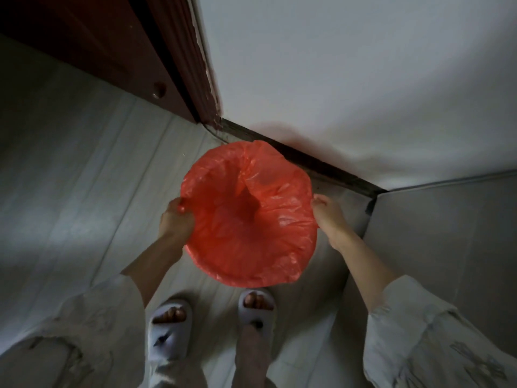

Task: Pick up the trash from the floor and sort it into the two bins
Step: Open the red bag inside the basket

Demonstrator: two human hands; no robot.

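Both hands grip the red-bagged bin's rim (249, 275) on opposite sides, left hand (175, 219) and right hand (328, 217) each curled on the plastic.

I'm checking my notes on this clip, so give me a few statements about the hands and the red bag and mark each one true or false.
1. Both hands hold the red bag's rim, one on each side. True: the left hand grips the left edge of the red bag and the right hand pinches the right edge.
2. The bag is tied shut. False: its mouth is spread wide open.
3. The bag sits beside the base of a white wall. True.
4. The person is barefoot. False: they wear pale slippers.
5. Trash fills the bag to the top. False: no trash shows inside it.
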